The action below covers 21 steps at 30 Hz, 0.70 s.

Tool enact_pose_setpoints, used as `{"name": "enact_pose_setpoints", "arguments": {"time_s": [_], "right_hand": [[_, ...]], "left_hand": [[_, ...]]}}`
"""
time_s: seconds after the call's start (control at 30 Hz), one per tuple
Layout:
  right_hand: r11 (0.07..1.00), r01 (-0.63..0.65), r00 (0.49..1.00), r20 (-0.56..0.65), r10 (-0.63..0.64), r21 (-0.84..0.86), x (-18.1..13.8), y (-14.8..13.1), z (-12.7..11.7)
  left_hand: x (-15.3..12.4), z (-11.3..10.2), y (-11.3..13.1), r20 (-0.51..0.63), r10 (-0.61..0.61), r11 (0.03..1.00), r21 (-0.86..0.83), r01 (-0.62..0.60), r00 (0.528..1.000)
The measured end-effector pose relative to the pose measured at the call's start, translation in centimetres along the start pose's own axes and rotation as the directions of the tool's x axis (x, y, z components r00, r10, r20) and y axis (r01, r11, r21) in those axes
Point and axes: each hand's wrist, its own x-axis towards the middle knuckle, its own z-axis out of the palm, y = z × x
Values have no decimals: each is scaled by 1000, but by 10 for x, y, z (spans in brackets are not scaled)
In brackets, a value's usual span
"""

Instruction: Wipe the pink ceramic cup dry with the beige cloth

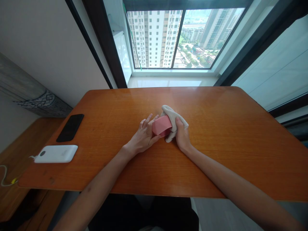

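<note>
Over the middle of the wooden table, my left hand [143, 136] grips a small pink faceted object [161, 125], perhaps a box or pot; its exact kind does not show. The thumb lies along its lower side and the other fingers along its left and upper side. My right hand [183, 134] holds a light beige cloth [173, 118], bunched up and pressed against the right side of the pink object. The fingers of this hand are partly hidden behind the cloth, with the thumb on top of it.
The brown wooden table [228, 144] spans the view. On its left side lie a black phone [70, 128] and a white flat device [56, 154] with a cord. Beyond the far edge is a window [178, 41]; a grey curtain [31, 86] hangs at left.
</note>
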Motion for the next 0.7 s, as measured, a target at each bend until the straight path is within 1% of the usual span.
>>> {"name": "enact_pose_setpoints", "arguments": {"time_s": [0.13, 0.23, 0.33, 0.47, 0.6, 0.7], "right_hand": [[1000, -7, 1000, -19, 7, 3, -1, 1, 0], [1000, 11, 1000, -25, -11, -3, -1, 1, 0], [999, 37, 999, -35, -37, -1, 0, 1, -1], [1000, 12, 999, -48, -12, 11, 1, 2, -2], [1000, 26, 999, -41, -26, 4, 1, 3, -2], [999, 51, 998, -28, -51, -9, 0, 2, -1]], "left_hand": [[-2, 4, -4, 28, 7, 1000, 30, -8, 1000], [-2, 5, -6, 57, 10, 998, 60, -13, 998], [-2, 6, -5, 70, -7, 997, 74, 2, 998], [-2, 5, -3, 81, -38, 997, 77, 32, 996], [-1, -2, 3, 52, -58, 997, 52, 55, 997], [0, -9, 8, -14, -72, 997, 0, 72, 997]]}}
